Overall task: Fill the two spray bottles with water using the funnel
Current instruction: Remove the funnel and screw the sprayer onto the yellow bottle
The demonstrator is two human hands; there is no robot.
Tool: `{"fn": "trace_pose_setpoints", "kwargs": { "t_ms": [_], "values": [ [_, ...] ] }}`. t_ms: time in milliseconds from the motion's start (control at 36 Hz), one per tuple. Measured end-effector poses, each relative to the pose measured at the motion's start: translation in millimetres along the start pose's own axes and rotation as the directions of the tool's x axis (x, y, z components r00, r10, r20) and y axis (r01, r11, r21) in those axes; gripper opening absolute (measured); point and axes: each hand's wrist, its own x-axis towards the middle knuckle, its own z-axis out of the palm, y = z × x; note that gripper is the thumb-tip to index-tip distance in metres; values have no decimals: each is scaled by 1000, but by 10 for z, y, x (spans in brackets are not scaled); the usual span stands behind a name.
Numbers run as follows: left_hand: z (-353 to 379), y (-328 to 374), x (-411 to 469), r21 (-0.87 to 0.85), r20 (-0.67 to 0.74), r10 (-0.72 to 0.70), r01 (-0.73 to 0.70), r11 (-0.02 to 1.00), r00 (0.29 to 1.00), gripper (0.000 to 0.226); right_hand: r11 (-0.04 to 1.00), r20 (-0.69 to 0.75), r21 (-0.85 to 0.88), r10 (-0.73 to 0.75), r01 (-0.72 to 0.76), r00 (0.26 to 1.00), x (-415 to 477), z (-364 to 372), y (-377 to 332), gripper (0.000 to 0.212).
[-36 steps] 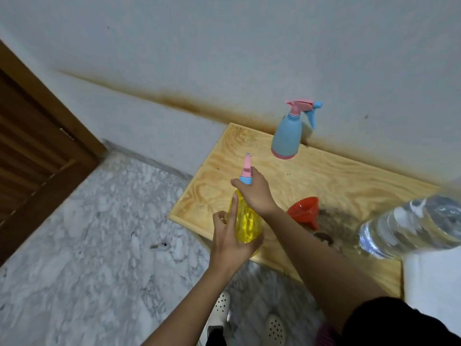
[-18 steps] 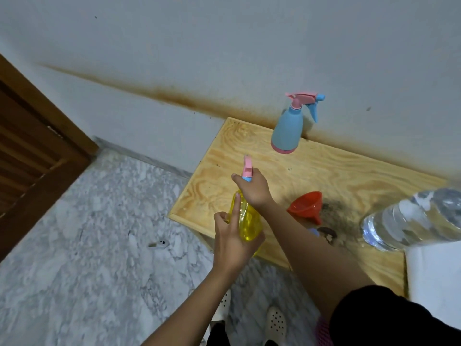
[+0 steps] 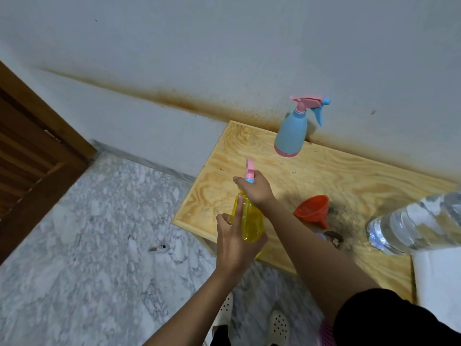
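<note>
We see a plywood table [image 3: 349, 176] against the wall. A large clear plastic bottle [image 3: 419, 221] enters from the right, cut off by the frame edge. A blue spray bottle [image 3: 290, 136] stands upright at the back of the table. Over the front edge, the left hand [image 3: 234, 245] wraps around the body of the yellow spray bottle [image 3: 250, 221]. The right hand [image 3: 254, 189] curls round its neck, hiding the collar. We cannot make out any liquid level. A red funnel [image 3: 313, 211] lies on its side nearby.

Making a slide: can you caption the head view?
Left hand holds the yellow bottle, right hand grips its spray head; funnel and blue bottle sit on the table.
</note>
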Motion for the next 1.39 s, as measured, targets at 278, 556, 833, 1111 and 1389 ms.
{"fn": "trace_pose_setpoints", "kwargs": {
  "t_ms": [278, 556, 833, 1111, 1389],
  "values": [
    [-36, 2, 89, -15, -3, 39, -39, 999, 999, 112, 1000, -71, 10, -11, 12, 997, 12, 13, -110, 26],
    [-151, 46, 235, -49, 22, 99, -98, 994, 995, 100, 998, 57, 43, -37, 34, 998, 15, -147, -266, 32],
    [-247, 150, 532, -124, 38, 228, -222, 967, 973, 101, 989, 65, -52, -135, 138, 989, -182, -524, -607, 23],
    [-207, 465, 866, -356, 251, 366, -267, 896, 896, 100, 992, -219, 45, -108, 121, 970, -382, -930, -707, 22],
    [256, 1088, 1202, -367, 384, 522, -393, 843, 761, 92, 962, -648, -25, -223, 273, 728, -455, -1494, -575, 24]
  ]
}}
